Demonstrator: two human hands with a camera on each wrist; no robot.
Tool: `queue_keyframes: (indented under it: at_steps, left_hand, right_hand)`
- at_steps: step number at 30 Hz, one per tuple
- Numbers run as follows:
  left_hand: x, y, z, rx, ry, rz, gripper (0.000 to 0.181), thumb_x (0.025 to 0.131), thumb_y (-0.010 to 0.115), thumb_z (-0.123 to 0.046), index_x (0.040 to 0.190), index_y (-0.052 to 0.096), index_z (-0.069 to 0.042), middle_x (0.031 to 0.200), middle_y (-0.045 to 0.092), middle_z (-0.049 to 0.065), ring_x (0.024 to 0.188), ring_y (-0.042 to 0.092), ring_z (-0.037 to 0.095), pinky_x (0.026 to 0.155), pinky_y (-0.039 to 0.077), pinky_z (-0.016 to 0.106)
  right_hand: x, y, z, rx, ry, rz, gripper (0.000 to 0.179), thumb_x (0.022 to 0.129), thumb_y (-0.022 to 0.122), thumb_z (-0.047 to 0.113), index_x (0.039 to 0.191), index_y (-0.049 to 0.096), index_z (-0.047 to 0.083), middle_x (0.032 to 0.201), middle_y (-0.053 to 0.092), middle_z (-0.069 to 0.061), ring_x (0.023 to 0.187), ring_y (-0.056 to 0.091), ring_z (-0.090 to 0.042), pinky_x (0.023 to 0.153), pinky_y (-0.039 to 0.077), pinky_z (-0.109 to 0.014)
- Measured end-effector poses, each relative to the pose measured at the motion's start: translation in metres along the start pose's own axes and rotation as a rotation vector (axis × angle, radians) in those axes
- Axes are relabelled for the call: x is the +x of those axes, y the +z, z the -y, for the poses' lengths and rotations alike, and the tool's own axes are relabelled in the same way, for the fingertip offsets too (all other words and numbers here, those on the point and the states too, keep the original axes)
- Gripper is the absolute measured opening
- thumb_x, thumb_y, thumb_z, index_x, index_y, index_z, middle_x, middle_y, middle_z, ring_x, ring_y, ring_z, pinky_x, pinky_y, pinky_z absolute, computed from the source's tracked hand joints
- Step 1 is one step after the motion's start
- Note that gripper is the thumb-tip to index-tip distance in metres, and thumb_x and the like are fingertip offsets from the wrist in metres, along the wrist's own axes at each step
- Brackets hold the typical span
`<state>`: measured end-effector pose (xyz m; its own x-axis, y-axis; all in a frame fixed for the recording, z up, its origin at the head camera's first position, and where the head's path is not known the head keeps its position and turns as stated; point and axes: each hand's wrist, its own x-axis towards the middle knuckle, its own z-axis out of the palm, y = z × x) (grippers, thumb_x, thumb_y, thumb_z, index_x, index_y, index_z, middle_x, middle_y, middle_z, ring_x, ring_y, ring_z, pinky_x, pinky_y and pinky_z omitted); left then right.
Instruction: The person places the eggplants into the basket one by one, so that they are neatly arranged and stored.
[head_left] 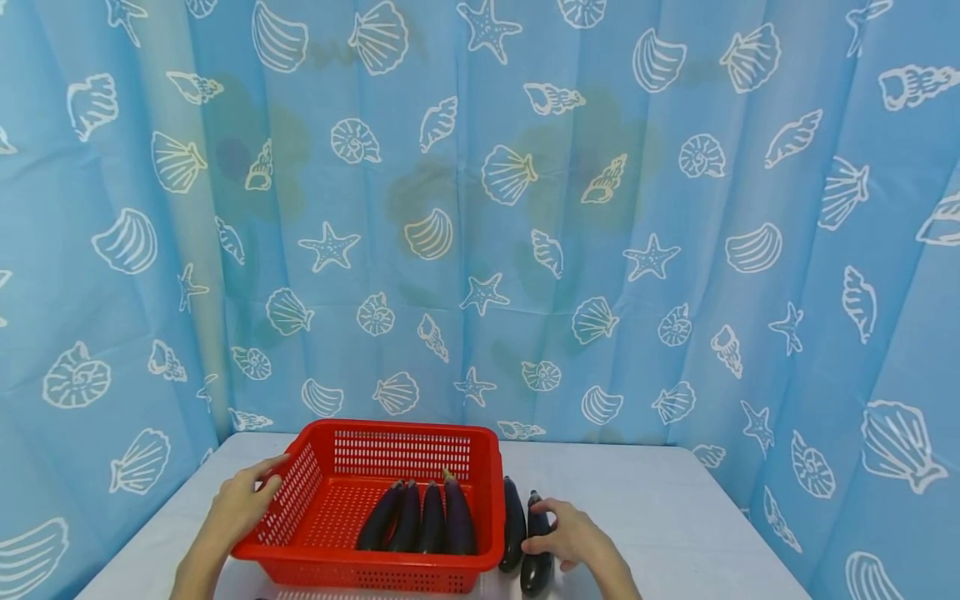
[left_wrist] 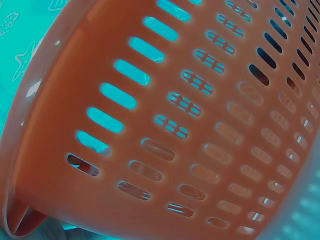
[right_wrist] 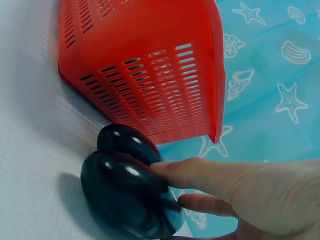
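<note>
Right grip pinches outer eggplant on desk, inner eggplant between it and red basket. Left grip loose, half spread at basket's left side. Four eggplants inside.

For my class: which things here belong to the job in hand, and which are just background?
Likely the job: red perforated basket, four eggplants inside it, two eggplants beside it.

Just background: white tabletop, blue seashell-print curtain.

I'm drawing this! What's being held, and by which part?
Right hand: rightmost eggplant, pinched around its middle. Left hand: at the basket's rim; grip unclear.
</note>
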<state>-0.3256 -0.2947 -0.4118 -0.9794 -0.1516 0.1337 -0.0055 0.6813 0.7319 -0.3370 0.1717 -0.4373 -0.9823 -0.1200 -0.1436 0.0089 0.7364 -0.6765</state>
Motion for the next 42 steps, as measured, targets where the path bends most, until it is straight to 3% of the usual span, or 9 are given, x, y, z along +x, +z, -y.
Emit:
queue_keyframes:
  at_steps: [16, 23, 28, 42]
  left_hand:
    - [0.0011, 0.0005, 0.0004, 0.018, -0.004, -0.004, 0.05, 0.098, 0.049, -0.016, 0.146, 0.043, -0.003, 0.132, 0.052, 0.035, 0.07, 0.067, 0.016, 0.057, 0.061, 0.034]
    - [0.0012, 0.0005, 0.0001, 0.016, -0.008, 0.001, 0.05, 0.098, 0.049, -0.016, 0.146, 0.043, -0.003, 0.133, 0.051, 0.036, 0.071, 0.068, 0.017, 0.057, 0.061, 0.035]
    - [0.0008, 0.0007, -0.0005, 0.009, -0.009, -0.001, 0.05, 0.098, 0.049, -0.016, 0.146, 0.043, -0.003, 0.133, 0.052, 0.036, 0.071, 0.069, 0.017, 0.057, 0.061, 0.035]
    - [-0.0013, -0.0002, -0.0007, 0.015, 0.007, -0.012, 0.05, 0.097, 0.05, -0.015, 0.145, 0.044, -0.003, 0.132, 0.053, 0.036, 0.07, 0.068, 0.017, 0.057, 0.061, 0.035]
  right_hand:
    - [-0.0002, 0.0013, -0.002, 0.043, 0.033, 0.029, 0.057, 0.078, 0.08, 0.02, 0.129, 0.057, 0.011, 0.101, 0.062, -0.017, 0.077, 0.062, -0.022, 0.056, 0.061, -0.036]
    - [-0.0004, 0.0005, -0.0019, 0.057, 0.043, 0.019, 0.055, 0.076, 0.079, 0.015, 0.127, 0.059, 0.011, 0.12, 0.059, -0.028, 0.085, 0.064, -0.026, 0.056, 0.061, -0.038]
    - [0.0002, 0.0001, -0.0031, 0.052, 0.054, 0.008, 0.057, 0.075, 0.079, 0.015, 0.128, 0.059, 0.011, 0.124, 0.057, -0.029, 0.086, 0.064, -0.027, 0.055, 0.061, -0.038]
    - [-0.002, -0.004, -0.0046, 0.043, 0.111, -0.009, 0.056, 0.077, 0.079, 0.017, 0.129, 0.06, 0.011, 0.126, 0.055, -0.031, 0.087, 0.064, -0.028, 0.058, 0.061, -0.038]
